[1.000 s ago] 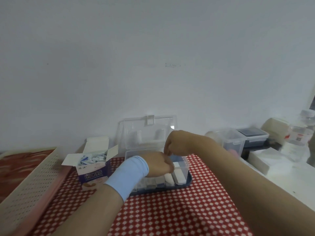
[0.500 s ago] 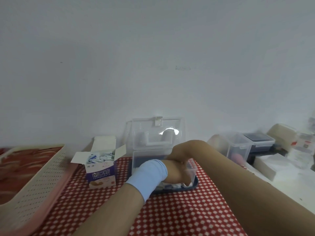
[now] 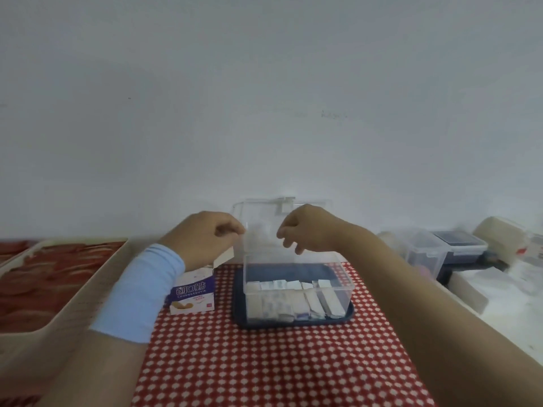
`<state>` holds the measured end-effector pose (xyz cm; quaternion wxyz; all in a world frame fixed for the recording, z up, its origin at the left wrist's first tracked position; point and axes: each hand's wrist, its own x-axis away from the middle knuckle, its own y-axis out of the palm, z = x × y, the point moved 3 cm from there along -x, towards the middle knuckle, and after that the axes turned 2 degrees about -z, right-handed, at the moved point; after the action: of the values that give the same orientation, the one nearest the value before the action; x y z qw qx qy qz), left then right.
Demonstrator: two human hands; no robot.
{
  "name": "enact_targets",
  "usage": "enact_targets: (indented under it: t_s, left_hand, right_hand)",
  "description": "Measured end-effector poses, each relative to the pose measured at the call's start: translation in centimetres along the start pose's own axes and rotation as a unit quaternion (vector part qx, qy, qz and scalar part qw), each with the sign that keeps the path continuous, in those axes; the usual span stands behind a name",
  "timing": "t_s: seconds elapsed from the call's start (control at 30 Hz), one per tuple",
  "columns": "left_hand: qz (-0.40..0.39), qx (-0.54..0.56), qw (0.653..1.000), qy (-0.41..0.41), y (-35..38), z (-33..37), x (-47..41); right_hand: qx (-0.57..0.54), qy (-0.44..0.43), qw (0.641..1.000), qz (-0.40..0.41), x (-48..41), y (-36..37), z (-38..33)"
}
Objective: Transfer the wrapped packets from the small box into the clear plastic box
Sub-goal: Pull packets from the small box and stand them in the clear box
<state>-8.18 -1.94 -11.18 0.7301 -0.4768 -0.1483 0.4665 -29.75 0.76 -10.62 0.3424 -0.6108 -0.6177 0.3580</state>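
The small white and purple box [image 3: 192, 292] stands open on the red checked cloth, partly hidden by my left forearm. To its right is the clear plastic box [image 3: 296, 258] on a dark blue base, its lid [image 3: 264, 212] upright behind it. Several wrapped packets [image 3: 293, 298] lie in a row along its front. My left hand [image 3: 202, 236] hovers above the small box with fingers curled and thumb against forefinger; no packet shows in it. My right hand [image 3: 308, 230] hangs over the clear box, fingers loosely curled and holding nothing.
A cream perforated tray [image 3: 73, 289] lies along the left side. At the right stand a clear lidded container [image 3: 426, 254], a dark-lidded container [image 3: 458, 242] and stacked white paper [image 3: 484, 283]. Red checked cloth [image 3: 264, 362] covers the near table.
Both hands have lifted out of the clear box. My left hand has moved left, over the small box; my right has risen above the clear box.
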Motion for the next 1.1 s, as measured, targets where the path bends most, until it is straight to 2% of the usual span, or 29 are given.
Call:
enact_targets:
  t_s: [0.1,0.2,0.3,0.5,0.63,0.73,0.87,0.97,1.1]
  left_hand:
    - [0.04,-0.031,0.997,-0.062,-1.2,-4.3,0.7]
    - [0.035,-0.075,0.99,-0.111,-1.3,-8.1,1.4]
    - [0.018,-0.086,0.989,-0.123,-1.2,-10.1,2.1]
    - [-0.004,-0.065,0.991,-0.117,-0.9,-11.4,1.8]
    - [0.031,-0.086,0.991,-0.098,-0.9,-11.6,1.5]
    - [0.057,-0.059,0.993,-0.087,-1.0,-11.6,1.4]
    - [0.054,-0.023,0.996,-0.074,-0.8,-11.4,1.4]
    - [0.05,-0.029,0.996,-0.064,-0.8,-11.2,1.3]
    - [0.05,-0.025,0.997,-0.061,-0.7,-11.0,1.3]
  right_hand:
    - [-0.019,-0.045,0.999,0.012,-0.5,1.9,-3.1]
    - [-0.039,-0.077,0.996,0.015,-1.3,3.6,-5.7]
    - [-0.031,-0.111,0.993,0.022,-2.5,5.4,-7.9]
    - [0.08,-0.114,0.99,0.013,-5.0,8.9,-10.0]
    - [0.203,-0.087,0.975,-0.002,-6.6,10.6,-10.3]
    - [0.232,-0.08,0.969,0.007,-7.1,11.3,-10.5]
    - [0.266,-0.1,0.958,0.036,-7.4,11.9,-10.8]
    - [0.231,-0.117,0.964,0.055,-7.0,12.0,-10.6]
    - [0.074,-0.121,0.987,0.081,-6.4,11.0,-9.5]
